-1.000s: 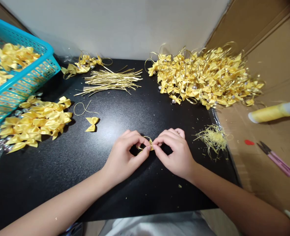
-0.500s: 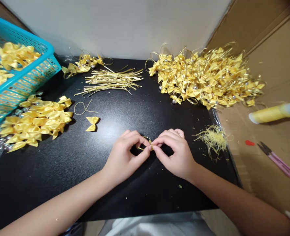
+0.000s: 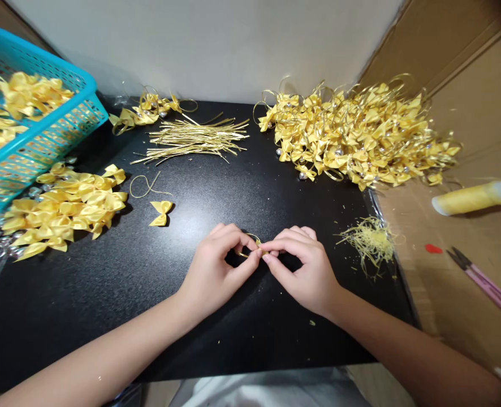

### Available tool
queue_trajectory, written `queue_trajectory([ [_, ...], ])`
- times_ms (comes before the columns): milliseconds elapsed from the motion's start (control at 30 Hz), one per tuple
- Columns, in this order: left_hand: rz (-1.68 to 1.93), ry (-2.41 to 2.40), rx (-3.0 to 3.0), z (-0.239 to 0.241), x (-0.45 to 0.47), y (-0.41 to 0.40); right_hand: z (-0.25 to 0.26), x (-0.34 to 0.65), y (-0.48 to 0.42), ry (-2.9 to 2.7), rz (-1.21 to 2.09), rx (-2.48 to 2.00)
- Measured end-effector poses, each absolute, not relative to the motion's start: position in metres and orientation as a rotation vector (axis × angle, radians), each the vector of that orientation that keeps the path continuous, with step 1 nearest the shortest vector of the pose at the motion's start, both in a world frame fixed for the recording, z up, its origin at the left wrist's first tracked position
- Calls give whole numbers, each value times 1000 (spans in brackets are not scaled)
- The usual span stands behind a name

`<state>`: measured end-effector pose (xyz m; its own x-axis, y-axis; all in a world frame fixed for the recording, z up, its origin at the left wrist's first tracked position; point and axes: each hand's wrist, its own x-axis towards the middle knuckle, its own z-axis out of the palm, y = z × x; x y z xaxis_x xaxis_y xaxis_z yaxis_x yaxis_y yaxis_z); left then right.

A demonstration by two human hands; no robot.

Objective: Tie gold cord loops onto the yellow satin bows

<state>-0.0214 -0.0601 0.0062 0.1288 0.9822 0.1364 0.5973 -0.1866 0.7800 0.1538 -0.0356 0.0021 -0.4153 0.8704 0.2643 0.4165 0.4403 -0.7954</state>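
Over the black table, my left hand (image 3: pixel 212 265) is closed in a pinch on a thin gold cord (image 3: pixel 253 236), which forms a small loop behind the fingers. My right hand (image 3: pixel 307 271) pinches the same cord, its fingertips meeting those of the left. The pinched part is mostly hidden by my fingers. A single yellow ribbon bow (image 3: pixel 161 213) lies to the left of my hands. Behind it rests a loose thin yellow string (image 3: pixel 146 186). Several straight gold cords (image 3: pixel 197 138) are laid side by side farther back.
A blue basket (image 3: pixel 70 113) of yellow bows stands at the left, with a pile of bows (image 3: pixel 70 206) before it. Bows with gold loops and bells (image 3: pixel 356 135) are heaped at back right. String scraps (image 3: pixel 369 240), pink thread snips (image 3: pixel 483 280) and a yellow roll (image 3: pixel 471 198) lie right.
My right index finger has shifted slightly left over the pinched cord. The whole view has moved a little; both hands stay in the same place.
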Motion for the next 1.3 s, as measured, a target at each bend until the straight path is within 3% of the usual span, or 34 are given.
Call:
queue_trajectory([
  [1300,806,1358,1867,7,-26,-59,2,154,-35,-2117,663,-1104],
])
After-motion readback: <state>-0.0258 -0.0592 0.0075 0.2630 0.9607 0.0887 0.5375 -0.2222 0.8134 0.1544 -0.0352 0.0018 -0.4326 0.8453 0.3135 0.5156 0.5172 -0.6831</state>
